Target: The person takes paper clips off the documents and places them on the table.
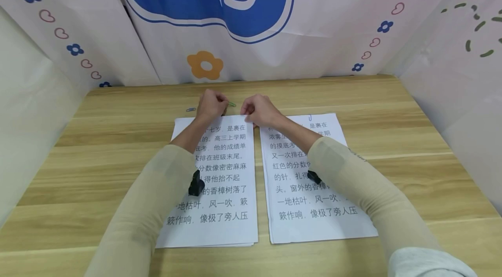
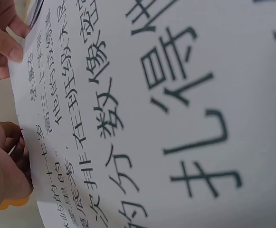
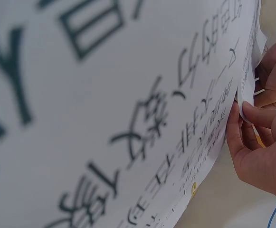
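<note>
White backdrop (image 1: 325, 46) fills the far side, blue lettered shape (image 1: 204, 7) on it, cut off by the top of the head view. Wood-grain counter (image 1: 78, 181) in front of me. On it, side by side, two printed paper piles with a narrow gap between: left stack (image 1: 223, 229), lower edges slightly uneven, and right stack (image 1: 298, 231), both face up, text reading my way. My pale sleeves (image 1: 145, 207) reach across them, right forearm over the right stack.

Hands apart but near each other at the far edge of the left stack. Right hand (image 1: 260, 110) pinches that stack's top right corner, thumb on top, fingers underneath; the right wrist view shows the corner bent up. Left hand (image 1: 210, 105) just beyond the same edge, fingers curled, pinching a small pale clip (image 3: 259, 91), mostly hidden; only its ends show.

Orange flower (image 1: 215, 68) printed low on the backdrop. Black wrist mount (image 1: 196, 184) at my left sleeve.

Smallest: blue clip (image 1: 191, 109) on the counter, left of the left hand; green clip (image 1: 232, 104) right by its fingertips, can't tell if touching; violet-looking clip (image 1: 310, 118) on the right stack's top edge.
</note>
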`<state>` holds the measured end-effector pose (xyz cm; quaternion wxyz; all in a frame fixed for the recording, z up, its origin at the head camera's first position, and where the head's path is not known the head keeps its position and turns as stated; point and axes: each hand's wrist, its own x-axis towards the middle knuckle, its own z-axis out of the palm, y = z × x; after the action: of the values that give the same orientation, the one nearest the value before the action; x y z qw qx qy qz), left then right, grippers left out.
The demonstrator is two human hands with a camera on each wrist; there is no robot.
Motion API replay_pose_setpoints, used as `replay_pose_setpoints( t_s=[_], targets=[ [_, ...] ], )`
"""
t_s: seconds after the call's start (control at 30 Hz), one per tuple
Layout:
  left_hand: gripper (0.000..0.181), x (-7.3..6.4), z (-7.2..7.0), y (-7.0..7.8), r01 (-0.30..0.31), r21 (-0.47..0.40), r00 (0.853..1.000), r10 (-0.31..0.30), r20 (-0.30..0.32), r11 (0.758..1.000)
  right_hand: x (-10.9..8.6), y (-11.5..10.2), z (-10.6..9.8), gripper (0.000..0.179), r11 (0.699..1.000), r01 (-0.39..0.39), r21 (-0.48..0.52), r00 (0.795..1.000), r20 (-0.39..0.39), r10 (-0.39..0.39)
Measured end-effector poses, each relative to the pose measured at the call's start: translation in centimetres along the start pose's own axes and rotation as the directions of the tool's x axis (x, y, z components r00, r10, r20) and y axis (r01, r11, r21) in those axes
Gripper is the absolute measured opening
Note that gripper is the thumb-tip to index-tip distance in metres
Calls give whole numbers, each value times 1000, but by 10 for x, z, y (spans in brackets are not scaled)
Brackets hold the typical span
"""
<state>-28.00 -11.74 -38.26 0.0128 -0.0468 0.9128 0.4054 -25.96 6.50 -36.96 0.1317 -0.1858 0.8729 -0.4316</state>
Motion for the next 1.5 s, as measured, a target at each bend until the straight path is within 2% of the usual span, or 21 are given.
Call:
replay_pose_setpoints(
  t_s=[0.37, 0.7, 0.97, 1.3, 1.5],
  targets=[
    [18, -1, -1, 1, 14, -23, 1000, -14, -19, 1000, -1, -1, 0, 16, 1000, -4, 10, 1000, -1, 4],
    [17, -3, -5, -1, -6, -57, 1000, 5, -27, 998, -1, -1, 0, 15, 1000, -5, 18, 1000, -4, 5],
    [17, -2, -6, -3, -5, -99, 1000, 4, -11, 995, -1, -2, -1, 15, 1000, -4, 16, 1000, -2, 4],
    [18, 0, -7, -5, 3, -107, 1000, -2, 9, 994, -1, -2, -1, 14, 1000, 5, 16, 1000, -5, -5],
    [20, 1, -11, -7, -2, -151, 998, 11, 58, 988, -1, -2, -1, 13, 1000, 7, 9, 1000, -7, -7]
  ],
)
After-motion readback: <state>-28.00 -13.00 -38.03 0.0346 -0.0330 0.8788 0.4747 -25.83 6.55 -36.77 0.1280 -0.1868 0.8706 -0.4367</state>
